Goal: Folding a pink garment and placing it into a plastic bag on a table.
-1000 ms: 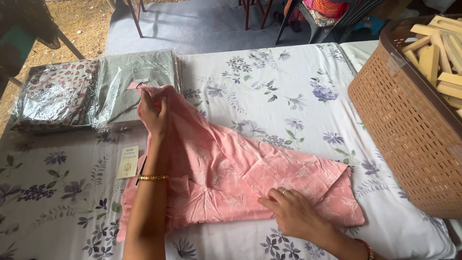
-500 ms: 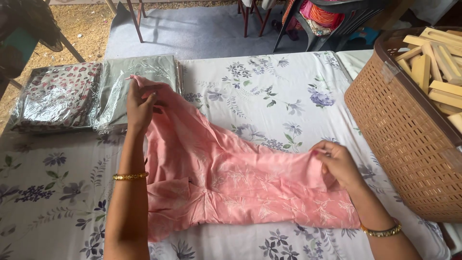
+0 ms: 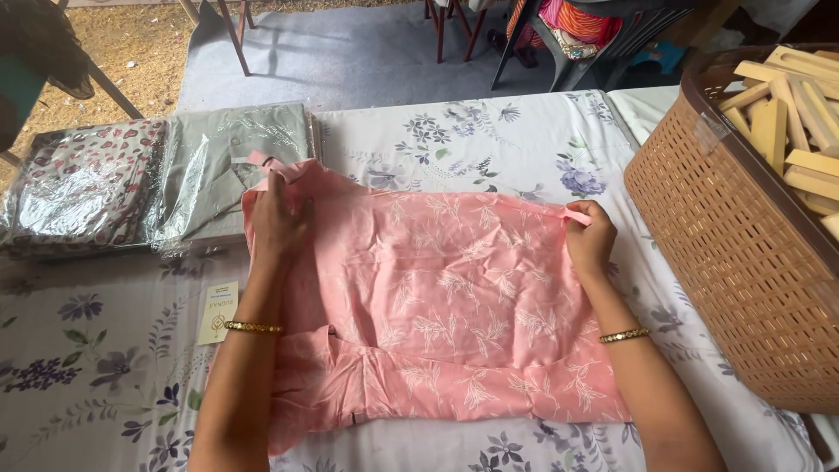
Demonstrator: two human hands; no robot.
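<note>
single head view, close, looking down over table (image 3: 489, 140)

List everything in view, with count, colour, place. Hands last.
garment: 1, pink with a pale leaf print, spread flat mid-table
table cover: 1, white with blue-grey flowers, over the whole table
bagged garments: 2, in clear plastic, far left of table; one grey-green, one floral with red and dark spots
paper tag: 1, cream, on the cover left of the pink garment
basket: 1, brown lattice plastic, right edge
wooden blocks: several, pale yellow, inside the basket
mat: 1, grey, on the ground beyond the table
chair legs: a few, dark, on the mat
bangles: 2, gold, one per wrist
left hand: grips the garment's far left corner
right hand: grips the far right corner
</note>
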